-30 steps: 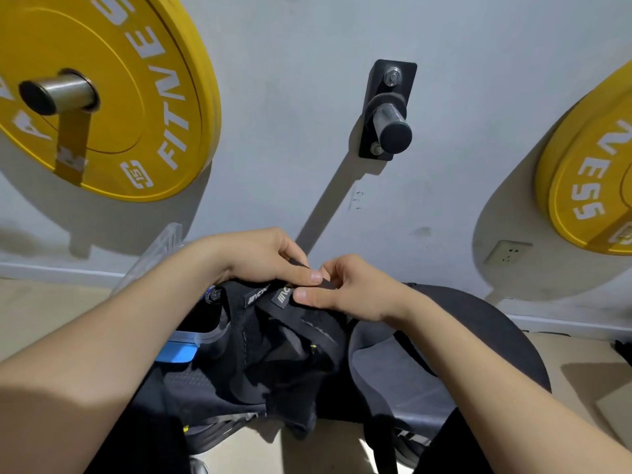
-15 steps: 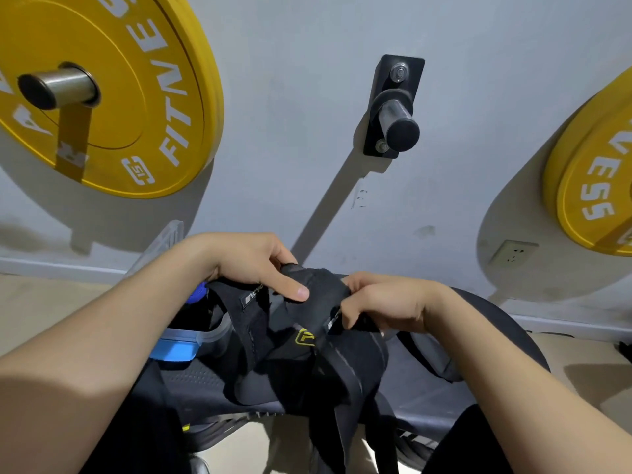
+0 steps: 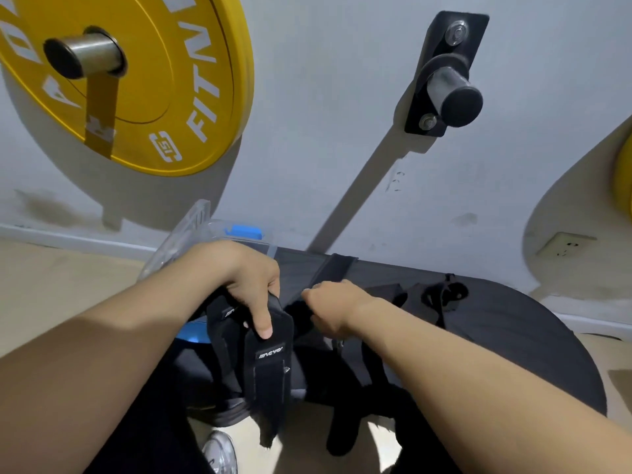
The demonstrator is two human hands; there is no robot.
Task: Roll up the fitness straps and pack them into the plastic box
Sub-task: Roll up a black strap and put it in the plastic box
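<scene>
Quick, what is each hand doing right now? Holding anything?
Left hand: gripping the padded strap, one finger pressed along it.
Right hand: fingers curled, pinching the strap tail, it seems.

The left hand [image 3: 246, 282] and forearm cover most of the plastic box [image 3: 189, 225], so I can't see inside. At three o'clock, the yellow plate [image 3: 626, 179] is nearly all cut off. The strap [image 3: 270, 378] label is too blurred to read. The right hand [image 3: 335, 309] hides its own fingertips.
</scene>
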